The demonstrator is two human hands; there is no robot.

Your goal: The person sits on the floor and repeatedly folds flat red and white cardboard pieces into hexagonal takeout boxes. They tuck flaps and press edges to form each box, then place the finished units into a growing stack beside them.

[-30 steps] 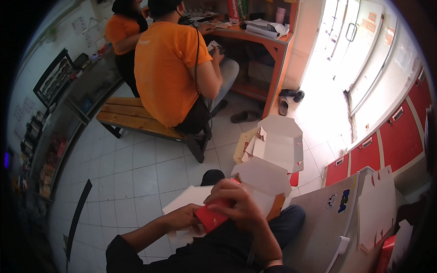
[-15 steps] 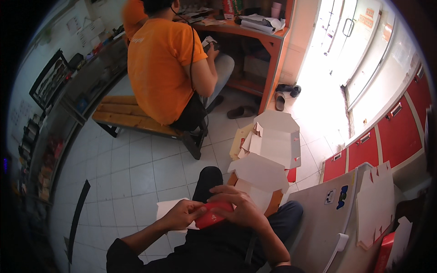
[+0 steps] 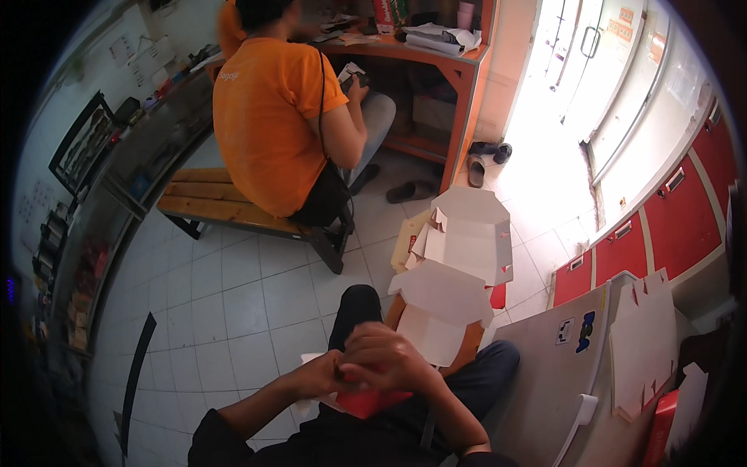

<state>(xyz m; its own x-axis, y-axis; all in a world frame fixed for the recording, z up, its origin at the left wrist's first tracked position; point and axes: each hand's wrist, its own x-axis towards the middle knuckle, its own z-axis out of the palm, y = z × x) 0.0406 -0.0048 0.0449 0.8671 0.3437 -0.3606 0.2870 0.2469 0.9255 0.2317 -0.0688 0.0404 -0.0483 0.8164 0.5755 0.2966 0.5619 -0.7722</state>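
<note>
Floor tile (image 3: pixel 233 327) runs wide from 8 to 11 o'clock of the lap (image 3: pixel 334 440), out to the wooden bench (image 3: pixel 214 191) at 11, where a person in orange (image 3: pixel 268 132) sits. Red cabinets (image 3: pixel 685 218) line 2. Grey panel (image 3: pixel 537 397) at 3 is the hard edge, just beside the right knee (image 3: pixel 498 362); right elbow room tight, left looser. Open white boxes stack away at 1: near box (image 3: pixel 440 300), then far box (image 3: pixel 471 226). Vs half a second ago: right hand (image 3: pixel 389 358) was spread across the top, now curled toward the left hand (image 3: pixel 315 377), the two overlapping in view. Red piece (image 3: pixel 372 402) shows lower, and less of the white sheet (image 3: pixel 310 359) is visible past the left hand. Red piece is over the lap, below the right fingers, body poking out toward 6. Right fingers closed on its upper part. Left fingertips near its 10 o'clock corner, covered and blurred; can't tell if they're gripping.
</note>
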